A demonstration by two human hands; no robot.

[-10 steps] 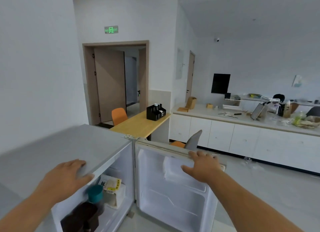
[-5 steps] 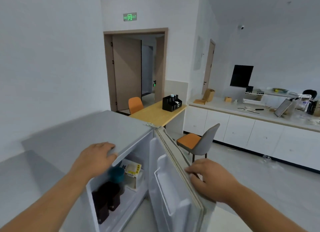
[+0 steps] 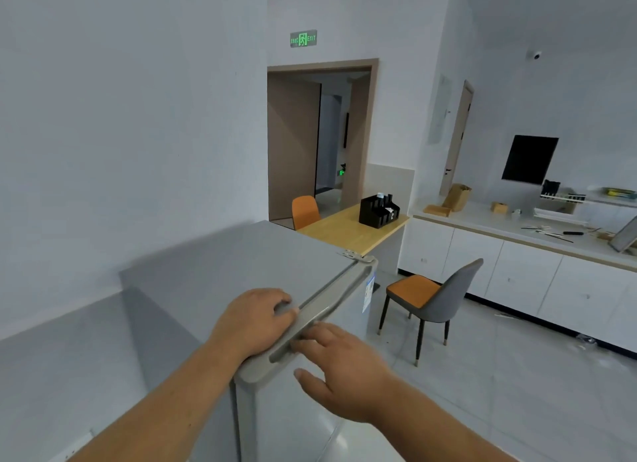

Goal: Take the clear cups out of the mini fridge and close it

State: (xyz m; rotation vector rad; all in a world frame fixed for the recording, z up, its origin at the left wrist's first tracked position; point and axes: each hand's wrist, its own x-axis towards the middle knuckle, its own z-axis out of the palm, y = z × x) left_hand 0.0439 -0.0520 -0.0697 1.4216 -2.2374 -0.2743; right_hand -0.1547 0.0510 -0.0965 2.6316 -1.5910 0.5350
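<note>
The fridge (image 3: 213,275) door (image 3: 320,310), ajar earlier, is now shut; its contents are hidden. Both hands, left (image 3: 253,322) and right (image 3: 344,368), are laid flat, empty.

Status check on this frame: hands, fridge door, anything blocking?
Left hand flat on the mini fridge top, holding nothing. Right hand open against the door front edge. Door looks shut or nearly so. No cups in view, nothing blocking.

- The mini fridge (image 3: 220,272) stands on the grey floor (image 3: 517,375); its flat grey top carries the left hand (image 3: 255,320), lying at the front edge.
- At 1 o'clock, a wooden table (image 3: 348,230) bears a black organizer (image 3: 378,210).
- At 3 o'clock, the white counter (image 3: 482,220) holds cardboard boxes (image 3: 456,196) and scattered utensils (image 3: 551,232).
- A grey-and-orange chair (image 3: 431,299) stands on the floor.
</note>
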